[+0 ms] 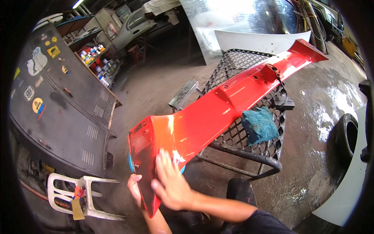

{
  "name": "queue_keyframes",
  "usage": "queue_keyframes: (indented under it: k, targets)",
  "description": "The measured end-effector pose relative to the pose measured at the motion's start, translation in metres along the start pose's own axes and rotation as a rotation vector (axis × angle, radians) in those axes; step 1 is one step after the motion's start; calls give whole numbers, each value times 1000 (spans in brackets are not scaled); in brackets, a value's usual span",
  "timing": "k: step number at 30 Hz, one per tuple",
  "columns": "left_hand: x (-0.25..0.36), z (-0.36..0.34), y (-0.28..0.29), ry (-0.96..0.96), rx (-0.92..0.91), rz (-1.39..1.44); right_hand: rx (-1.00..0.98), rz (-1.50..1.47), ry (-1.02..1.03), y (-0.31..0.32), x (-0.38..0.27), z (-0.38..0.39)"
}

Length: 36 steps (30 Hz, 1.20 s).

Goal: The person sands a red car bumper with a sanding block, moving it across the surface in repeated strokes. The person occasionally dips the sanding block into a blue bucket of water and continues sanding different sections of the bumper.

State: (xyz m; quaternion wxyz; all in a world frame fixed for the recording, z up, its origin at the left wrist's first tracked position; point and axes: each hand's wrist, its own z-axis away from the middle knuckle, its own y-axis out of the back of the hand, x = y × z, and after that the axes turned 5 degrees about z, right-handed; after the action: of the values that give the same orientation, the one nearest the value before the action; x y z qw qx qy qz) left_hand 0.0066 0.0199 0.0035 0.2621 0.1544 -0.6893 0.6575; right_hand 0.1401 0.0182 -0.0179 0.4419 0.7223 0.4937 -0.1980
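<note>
Your long red panel (202, 128) lies slantwise across the black mesh rack (253, 155), with its near, flared end reaching beyond the rack toward you. It seems that the rack lifts the panel to a comfortable height, and the overhanging end lets you reach it from both sides.

Your left hand (134, 189) holds the left edge of this end: the thumb shows at the edge, the other fingers are mostly hidden behind, so I cannot tell how firm the grip is. Probably it steadies the piece against the other palm. Your right hand (171, 181) is open and laid flat on the red surface, fingers together, pointing away from you; this suits an even, light contact.

The teal cloth (259, 125) lies crumpled on the mesh beside the panel, perhaps to be within easy reach. A blue rounded object (131, 162) shows partly behind the flared end.
</note>
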Motion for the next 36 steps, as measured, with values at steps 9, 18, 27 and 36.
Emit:
queue_keyframes:
  k: [9, 18, 27, 36]
  targets:
    - [-3, -40, 19, 74, -332, 206, 40, -82, 2, 0, 14, -20]
    - [-14, -48, 20, -88, -286, 193, 53, 3, -33, 5, 35, -65]
    - [-7, -42, 21, 70, -238, 327, 18, -7, -104, 7, 46, -106]
    - [-6, -46, 8, 84, -311, 255, -137, 24, -94, 13, 48, -100]
